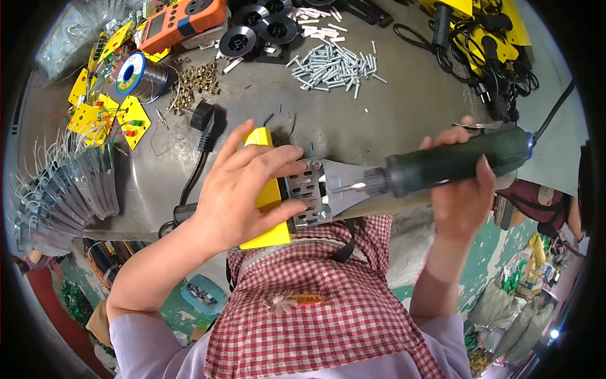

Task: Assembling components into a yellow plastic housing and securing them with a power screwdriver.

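Closest to me is the red-and-white checked cloth apron [303, 338], and just beyond it, at the worktop's [252, 104] front edge, the work itself. The left hand [243, 183] is clamped on a bright yellow, long box-like housing [268, 232], thumb on the near side and fingers over the far side. So the housing lies right under that palm, with a slotted, silvery metal bracket [309, 202] jutting from its right side. The right hand [464, 189] is wrapped round a dark, thick cylindrical power screwdriver [457, 161], its thin bit [346, 188] aimed left at the bracket; whether the tip touches, I can't tell. I'd judge this a fastening step, one calling for a steady left grip and a bit kept in line with the bracket. Left of the left hand lies a black moulded plug [205, 119]. Farther back sit loose brass-coloured fittings [196, 85], a heap of silvery screws [334, 66] and, at the far side, round black plastic discs [238, 42] beside an orange boxy meter [183, 24].
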Tool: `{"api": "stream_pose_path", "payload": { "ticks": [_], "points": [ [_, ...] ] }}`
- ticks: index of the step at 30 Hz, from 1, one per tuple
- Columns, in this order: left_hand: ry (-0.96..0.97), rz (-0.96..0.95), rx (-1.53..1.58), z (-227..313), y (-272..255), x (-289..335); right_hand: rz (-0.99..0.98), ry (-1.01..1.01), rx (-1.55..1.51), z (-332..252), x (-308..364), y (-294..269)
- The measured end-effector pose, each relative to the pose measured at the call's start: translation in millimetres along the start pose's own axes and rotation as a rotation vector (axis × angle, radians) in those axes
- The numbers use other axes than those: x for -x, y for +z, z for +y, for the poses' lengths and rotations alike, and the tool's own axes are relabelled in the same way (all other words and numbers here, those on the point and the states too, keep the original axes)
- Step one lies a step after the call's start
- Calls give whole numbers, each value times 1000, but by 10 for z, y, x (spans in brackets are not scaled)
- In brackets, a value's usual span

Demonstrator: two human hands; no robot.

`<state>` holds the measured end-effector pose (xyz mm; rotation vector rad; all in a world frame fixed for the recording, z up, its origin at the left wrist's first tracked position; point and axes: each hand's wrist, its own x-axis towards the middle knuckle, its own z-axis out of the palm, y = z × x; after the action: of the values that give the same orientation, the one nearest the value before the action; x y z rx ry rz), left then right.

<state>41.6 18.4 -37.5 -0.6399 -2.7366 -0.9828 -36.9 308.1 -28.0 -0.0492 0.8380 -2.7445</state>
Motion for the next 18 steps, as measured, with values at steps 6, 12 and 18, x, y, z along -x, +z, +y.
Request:
{"api": "stream_pose_path", "payload": {
  "ticks": [6,12,18],
  "points": [
    [56,30,-33,-9,15,-8,81,11,-190,329,-15,-101],
    [40,43,-22,-9,15,-16,130,-23,-228,416,-1,-76],
    [29,37,-13,-19,21,-20,161,-32,-223,416,22,-87]
  ]
}}
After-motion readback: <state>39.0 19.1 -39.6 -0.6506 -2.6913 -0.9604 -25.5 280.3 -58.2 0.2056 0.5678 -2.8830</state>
